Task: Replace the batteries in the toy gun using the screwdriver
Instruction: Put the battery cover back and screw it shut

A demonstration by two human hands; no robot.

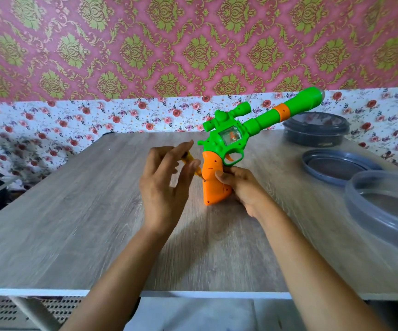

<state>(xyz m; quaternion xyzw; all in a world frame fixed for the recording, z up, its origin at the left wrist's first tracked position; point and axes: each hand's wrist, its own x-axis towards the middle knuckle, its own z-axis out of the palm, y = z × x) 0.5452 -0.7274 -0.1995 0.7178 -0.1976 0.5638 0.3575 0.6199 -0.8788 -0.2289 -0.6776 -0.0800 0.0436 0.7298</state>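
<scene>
Toy gun (231, 137) stands butt-down on the worktop (73, 211). It looks light, hollow and probably slippery. The right hand (243, 187) wraps its fingers round the orange grip, the firmest hold, while the left hand (164, 185) pinches the screwdriver (193, 161).

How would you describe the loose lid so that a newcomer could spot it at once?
Go to the right edge of the wooden table, right of the toy gun. Three round plastic things sit there; the lid is the middle one, between the dark tub behind and the clear bowl in front. It alone lies flat and shallow.
</scene>
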